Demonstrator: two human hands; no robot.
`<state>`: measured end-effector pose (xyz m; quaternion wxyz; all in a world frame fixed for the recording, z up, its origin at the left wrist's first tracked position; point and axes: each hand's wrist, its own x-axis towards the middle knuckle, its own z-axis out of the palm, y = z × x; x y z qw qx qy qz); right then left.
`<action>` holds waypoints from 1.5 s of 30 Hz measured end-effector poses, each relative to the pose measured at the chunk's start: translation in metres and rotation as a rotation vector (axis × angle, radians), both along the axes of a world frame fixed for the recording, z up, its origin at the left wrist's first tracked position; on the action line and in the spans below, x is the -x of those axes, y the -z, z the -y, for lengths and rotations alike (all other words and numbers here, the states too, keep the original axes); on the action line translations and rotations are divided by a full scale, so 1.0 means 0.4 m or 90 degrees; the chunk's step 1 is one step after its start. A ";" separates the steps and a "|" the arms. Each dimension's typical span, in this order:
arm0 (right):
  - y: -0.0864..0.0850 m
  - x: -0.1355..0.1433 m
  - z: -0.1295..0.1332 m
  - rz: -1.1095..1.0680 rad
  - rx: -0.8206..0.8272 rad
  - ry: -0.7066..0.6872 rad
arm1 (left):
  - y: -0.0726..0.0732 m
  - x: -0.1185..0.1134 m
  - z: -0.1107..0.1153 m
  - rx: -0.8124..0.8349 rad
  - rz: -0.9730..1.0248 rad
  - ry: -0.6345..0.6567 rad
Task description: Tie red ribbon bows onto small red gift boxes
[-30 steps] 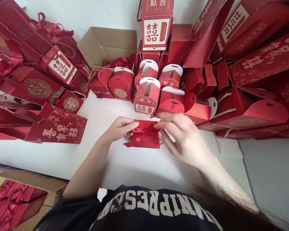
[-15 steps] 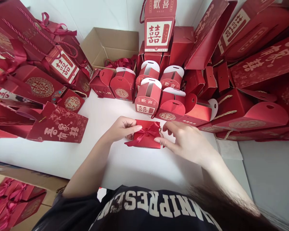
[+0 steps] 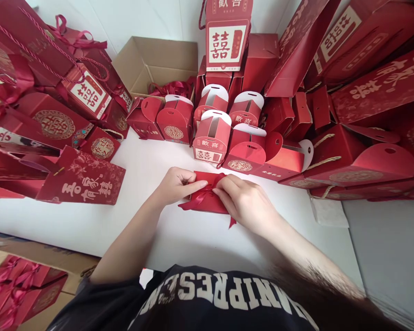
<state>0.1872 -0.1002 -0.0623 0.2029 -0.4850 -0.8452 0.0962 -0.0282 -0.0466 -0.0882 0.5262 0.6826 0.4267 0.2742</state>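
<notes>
A small red box (image 3: 209,205) lies on the white table (image 3: 134,220) in front of me, with a dark red ribbon bow (image 3: 200,197) across its top. At the box's left side, my left hand (image 3: 179,185) is closed, thumb and fingers pinching the ribbon by the bow. My right hand (image 3: 243,197) is closed over the right part of the bow, its fingertips pressed together on the ribbon and hiding that side of the box. One ribbon tail hangs out below my right hand.
Several small red handled boxes (image 3: 210,140) stand just beyond my hands. An open cardboard box (image 3: 162,53) with ribbon inside is behind them. Large red bags and boxes crowd both sides. Ribboned red boxes (image 3: 43,294) sit in a carton at lower left.
My right hand has moved left onto the bow, and its fingers have closed on the ribbon. My left hand has stayed at the box's left side. The view has shifted slightly.
</notes>
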 end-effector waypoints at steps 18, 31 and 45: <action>-0.022 -0.118 -0.079 -0.377 0.823 -0.034 | 0.015 -0.016 0.011 -0.127 -0.034 -0.045; 0.022 -0.151 -0.114 -0.301 0.778 -0.147 | -0.002 -0.004 -0.002 0.107 0.007 -0.036; -0.117 -0.083 0.033 -0.015 -0.014 -0.037 | -0.013 0.004 -0.005 0.116 0.031 -0.009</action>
